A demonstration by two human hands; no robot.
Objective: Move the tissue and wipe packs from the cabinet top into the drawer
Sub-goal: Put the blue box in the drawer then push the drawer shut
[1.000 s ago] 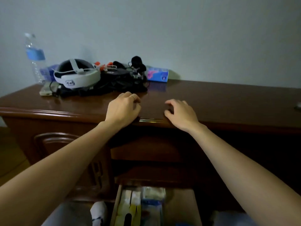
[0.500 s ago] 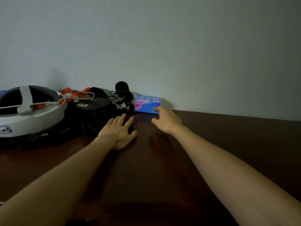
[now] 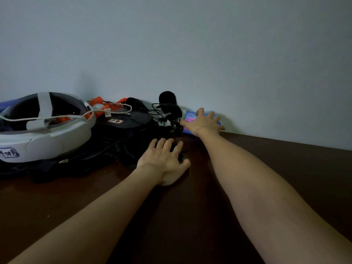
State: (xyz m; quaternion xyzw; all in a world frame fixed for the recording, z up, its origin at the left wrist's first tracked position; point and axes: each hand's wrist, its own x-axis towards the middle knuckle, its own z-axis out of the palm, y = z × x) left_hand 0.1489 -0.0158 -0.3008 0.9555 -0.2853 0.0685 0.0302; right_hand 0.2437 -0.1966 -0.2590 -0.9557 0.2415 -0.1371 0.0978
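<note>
At far left on the dark wooden worktop (image 3: 285, 168) rests a white headset (image 3: 45, 138) with a grey strap, a cable looped over it. Beside it, to the right, lies a black case (image 3: 125, 128) among orange straps and black cords, and behind that stands a small microphone with a foam cap (image 3: 168, 101). Centre: the left hand (image 3: 164, 161) lies palm down on the wood, fingers loosely spread, grasping nothing, just in front of the tangle of cords. Right of centre: the right hand (image 3: 202, 123) is stretched to the back of the cabinet top, fingers splayed over a blue tissue pack (image 3: 189, 117); whether it has closed on the pack cannot be told. The pack sits against the wall, just right of the microphone, its long axis running along the wall. It lies ahead of both hands and slightly right; the right hand is plainly the nearer, the left well short. No drawer is in view.
</note>
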